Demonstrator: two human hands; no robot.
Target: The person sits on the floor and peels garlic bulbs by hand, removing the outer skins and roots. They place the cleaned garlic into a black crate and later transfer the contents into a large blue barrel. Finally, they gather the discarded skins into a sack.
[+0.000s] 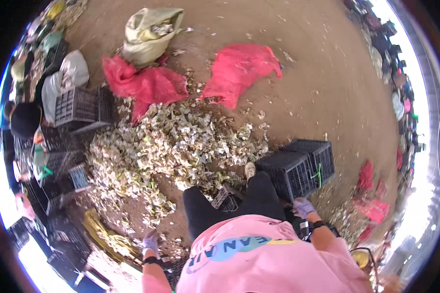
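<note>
My left hand (150,240), in a pale purple glove, hangs low at my left side above litter-strewn ground. A black plastic crate (177,271) stands close to it, partly hidden by my arm. My right hand (303,207), gloved the same way, is beside my right thigh, near the lower edge of a black slatted crate (291,177). Whether it touches this crate cannot be made out. Both hands are small and blurred, so their finger positions are unclear. Between and ahead of my legs spreads a heap of pale, papery scraps (176,141) with green bits.
Beyond the heap lie two red mesh sacks (242,68) (149,85) and an open cream sack (149,41). Black crates (77,108) and a person in a dark head covering (25,120) are at the left. More red sacks (374,210) lie at the right. A yellow sack (99,234) is at lower left.
</note>
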